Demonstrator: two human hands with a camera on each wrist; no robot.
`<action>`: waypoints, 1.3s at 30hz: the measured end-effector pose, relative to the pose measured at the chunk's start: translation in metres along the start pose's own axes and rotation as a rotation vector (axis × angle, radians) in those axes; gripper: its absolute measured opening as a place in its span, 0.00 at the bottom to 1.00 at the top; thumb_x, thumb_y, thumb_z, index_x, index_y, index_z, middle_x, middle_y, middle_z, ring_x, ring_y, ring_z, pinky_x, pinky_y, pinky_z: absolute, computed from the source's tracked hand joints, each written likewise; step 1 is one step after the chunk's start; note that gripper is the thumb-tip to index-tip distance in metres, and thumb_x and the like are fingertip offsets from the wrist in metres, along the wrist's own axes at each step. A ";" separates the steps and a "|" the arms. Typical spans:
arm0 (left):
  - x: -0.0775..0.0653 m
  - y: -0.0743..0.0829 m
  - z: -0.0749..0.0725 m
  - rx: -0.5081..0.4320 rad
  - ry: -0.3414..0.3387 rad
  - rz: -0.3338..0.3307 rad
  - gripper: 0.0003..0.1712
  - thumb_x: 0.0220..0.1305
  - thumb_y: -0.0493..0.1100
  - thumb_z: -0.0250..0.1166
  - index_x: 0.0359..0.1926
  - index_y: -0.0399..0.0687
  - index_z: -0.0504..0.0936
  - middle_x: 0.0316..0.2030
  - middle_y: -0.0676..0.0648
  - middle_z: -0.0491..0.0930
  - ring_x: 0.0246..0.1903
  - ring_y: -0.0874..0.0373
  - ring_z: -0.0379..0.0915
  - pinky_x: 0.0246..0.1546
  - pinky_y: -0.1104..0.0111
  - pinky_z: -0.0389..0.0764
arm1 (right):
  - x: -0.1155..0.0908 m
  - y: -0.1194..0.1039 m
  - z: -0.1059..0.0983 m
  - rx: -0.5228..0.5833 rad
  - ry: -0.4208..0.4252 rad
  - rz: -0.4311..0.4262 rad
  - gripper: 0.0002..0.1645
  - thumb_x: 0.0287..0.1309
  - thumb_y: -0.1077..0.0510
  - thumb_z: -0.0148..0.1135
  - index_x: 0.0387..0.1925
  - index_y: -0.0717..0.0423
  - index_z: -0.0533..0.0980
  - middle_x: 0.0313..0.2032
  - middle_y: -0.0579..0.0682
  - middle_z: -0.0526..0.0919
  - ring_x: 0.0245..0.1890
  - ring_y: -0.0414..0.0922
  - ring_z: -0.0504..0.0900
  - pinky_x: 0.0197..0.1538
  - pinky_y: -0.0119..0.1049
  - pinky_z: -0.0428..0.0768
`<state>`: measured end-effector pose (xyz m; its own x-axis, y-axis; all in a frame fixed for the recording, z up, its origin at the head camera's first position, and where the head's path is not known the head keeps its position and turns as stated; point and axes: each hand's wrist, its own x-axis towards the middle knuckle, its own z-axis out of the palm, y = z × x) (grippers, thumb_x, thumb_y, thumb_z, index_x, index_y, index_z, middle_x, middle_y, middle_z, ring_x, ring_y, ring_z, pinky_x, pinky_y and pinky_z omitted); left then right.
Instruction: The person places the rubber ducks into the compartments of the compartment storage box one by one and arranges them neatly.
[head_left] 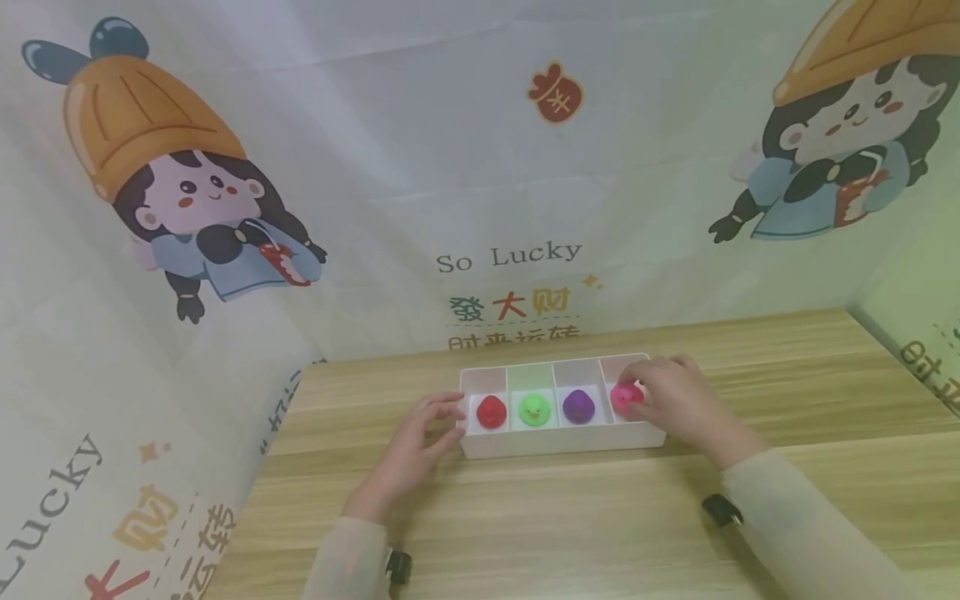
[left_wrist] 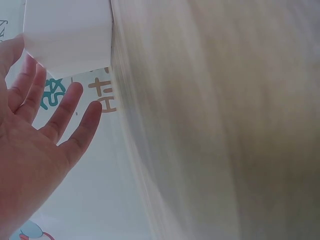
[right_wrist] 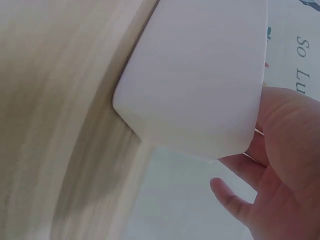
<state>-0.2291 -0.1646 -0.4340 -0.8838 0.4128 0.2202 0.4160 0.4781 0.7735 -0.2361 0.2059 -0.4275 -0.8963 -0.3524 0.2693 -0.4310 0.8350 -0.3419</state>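
Observation:
A white divided box [head_left: 562, 439] stands on the table, with one small rubber duck per compartment. From the left come a red duck [head_left: 491, 412], a green duck [head_left: 534, 409] and a purple duck [head_left: 578, 407]. In the rightmost compartment my right hand [head_left: 675, 400] pinches a pink duck [head_left: 627, 397] between thumb and fingers. The right wrist view has the thumb reaching over the box's rim, hiding the duck behind the wall. My left hand [head_left: 423, 437] is at the box's left end, fingers spread, fingertips right at its edge.
The wood-grain table [head_left: 540, 525] carries the box near its back edge. Behind it hangs a printed cloth [head_left: 390, 200] with cartoon figures and lettering, also covering both sides. Black wrist devices [head_left: 399, 567] show at both sleeves.

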 end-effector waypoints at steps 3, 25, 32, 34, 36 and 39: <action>-0.002 0.008 -0.002 -0.027 0.009 0.000 0.08 0.57 0.36 0.60 0.39 0.42 0.74 0.56 0.45 0.65 0.56 0.50 0.57 0.50 0.51 0.66 | 0.004 0.001 0.001 -0.018 -0.029 0.000 0.12 0.40 0.51 0.70 0.30 0.46 0.77 0.28 0.38 0.78 0.29 0.41 0.74 0.49 0.50 0.57; 0.002 -0.026 0.004 0.029 0.001 -0.029 0.10 0.57 0.42 0.61 0.41 0.48 0.74 0.57 0.57 0.63 0.56 0.62 0.56 0.51 0.53 0.65 | 0.008 -0.002 0.003 -0.028 -0.080 0.059 0.14 0.40 0.56 0.70 0.33 0.50 0.76 0.31 0.43 0.78 0.34 0.44 0.74 0.48 0.54 0.60; 0.001 -0.023 0.005 0.027 0.005 -0.036 0.10 0.57 0.42 0.61 0.41 0.49 0.74 0.57 0.59 0.62 0.57 0.62 0.55 0.51 0.53 0.66 | 0.002 -0.011 0.003 -0.026 0.010 0.095 0.15 0.49 0.56 0.62 0.41 0.51 0.75 0.41 0.46 0.78 0.47 0.50 0.73 0.50 0.55 0.62; 0.001 -0.022 0.005 0.034 0.005 -0.035 0.10 0.57 0.42 0.60 0.42 0.49 0.74 0.57 0.58 0.62 0.57 0.61 0.55 0.51 0.53 0.66 | 0.000 -0.016 0.003 -0.054 0.034 0.110 0.15 0.49 0.56 0.61 0.42 0.51 0.75 0.43 0.47 0.78 0.49 0.51 0.71 0.50 0.55 0.62; 0.001 -0.020 0.004 0.041 0.010 -0.029 0.10 0.58 0.41 0.60 0.42 0.48 0.74 0.57 0.57 0.62 0.57 0.61 0.55 0.51 0.53 0.66 | -0.001 -0.022 0.003 -0.086 0.061 0.115 0.17 0.49 0.54 0.60 0.44 0.51 0.74 0.45 0.48 0.77 0.50 0.52 0.70 0.50 0.55 0.63; 0.000 -0.019 0.002 0.058 0.027 -0.021 0.10 0.58 0.41 0.60 0.42 0.48 0.74 0.57 0.56 0.63 0.57 0.61 0.55 0.51 0.53 0.66 | -0.001 -0.030 0.007 -0.123 0.098 0.093 0.20 0.51 0.54 0.58 0.47 0.53 0.73 0.48 0.51 0.74 0.51 0.54 0.68 0.48 0.55 0.66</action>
<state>-0.2365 -0.1718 -0.4502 -0.8978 0.3810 0.2207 0.4080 0.5312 0.7426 -0.2227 0.1787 -0.4241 -0.9146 -0.2339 0.3299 -0.3257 0.9096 -0.2580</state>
